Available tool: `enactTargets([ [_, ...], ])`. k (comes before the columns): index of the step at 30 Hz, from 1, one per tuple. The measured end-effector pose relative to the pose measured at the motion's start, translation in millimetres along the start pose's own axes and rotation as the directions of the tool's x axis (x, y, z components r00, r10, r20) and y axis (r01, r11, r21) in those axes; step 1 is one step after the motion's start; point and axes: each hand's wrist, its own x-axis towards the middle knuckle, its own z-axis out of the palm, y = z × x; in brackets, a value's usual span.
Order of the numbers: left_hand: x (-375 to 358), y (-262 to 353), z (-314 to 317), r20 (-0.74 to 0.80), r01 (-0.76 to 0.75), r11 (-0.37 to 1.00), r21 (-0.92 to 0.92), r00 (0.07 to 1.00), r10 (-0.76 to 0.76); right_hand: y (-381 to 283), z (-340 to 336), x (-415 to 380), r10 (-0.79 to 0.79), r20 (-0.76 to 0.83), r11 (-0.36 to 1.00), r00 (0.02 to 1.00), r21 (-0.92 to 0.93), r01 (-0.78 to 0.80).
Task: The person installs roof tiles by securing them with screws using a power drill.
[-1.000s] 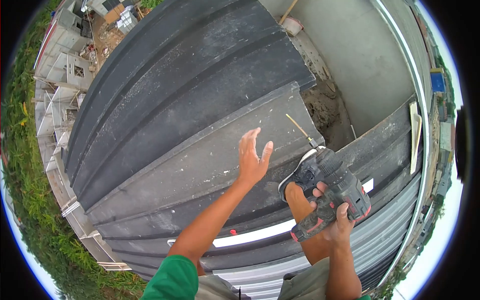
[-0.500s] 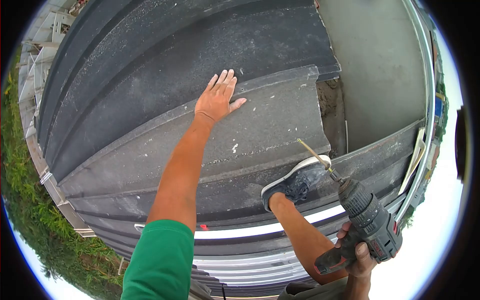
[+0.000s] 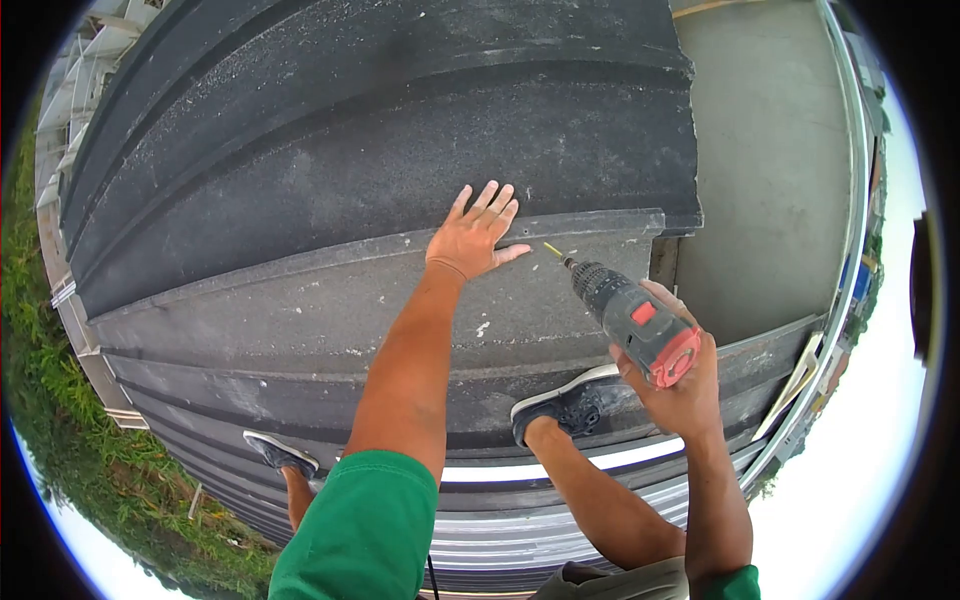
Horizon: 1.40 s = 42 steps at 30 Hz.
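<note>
A cordless drill (image 3: pixel 635 320) was gripped in the right hand (image 3: pixel 678 385), its bit pointed at the raised edge of a dark roof sheet (image 3: pixel 330 300). The left hand (image 3: pixel 473 240) was laid flat, fingers spread, just beside the bit tip.

Dark ribbed roofing sheet (image 3: pixel 330 180) bears a flat left hand (image 3: pixel 472 240) and two shoes (image 3: pixel 565 408).

Even daylight, soft shadows, sharp centre, strong fisheye edges.
</note>
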Motion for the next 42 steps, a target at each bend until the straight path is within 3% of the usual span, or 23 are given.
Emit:
enactTargets([
  [4,-1,-2,1,-0.002,0.006,0.999,-0.039,1.000,-0.006,-7,9,29,0.026,0.098,0.997,0.995,-0.070,-0.019],
  [6,-1,-3,4,-0.117,-0.011,0.998,-0.065,0.993,0.003,-7,13,34,0.018,0.121,0.996,0.992,-0.088,-0.007],
  [9,-2,-3,7,-0.145,-0.009,0.997,-0.082,0.989,-0.003,-6,20,36,-0.032,0.096,0.992,0.995,-0.122,0.044],
  [21,-3,-4,9,-0.123,-0.001,0.995,-0.096,0.992,-0.011,-13,23,39,-0.039,0.130,0.972,0.991,-0.225,0.068],
  [24,-3,-4,10,-0.131,-0.008,0.997,-0.077,0.991,-0.003,-17,24,39,-0.038,0.125,0.986,0.991,-0.157,0.057],
  [34,-3,-4,8,-0.134,-0.010,0.995,-0.095,0.991,-0.003,-15,22,38,-0.030,0.115,0.978,0.993,-0.204,0.053],
  [37,-5,-4,8,-0.027,0.008,0.995,-0.104,1.000,-0.011,-14,26,39,-0.054,0.112,0.971,0.992,-0.227,0.079],
  [42,-4,-4,11,-0.127,-0.005,0.995,-0.100,0.992,-0.008,-14,28,40,-0.019,0.136,0.972,0.991,-0.230,0.051],
])
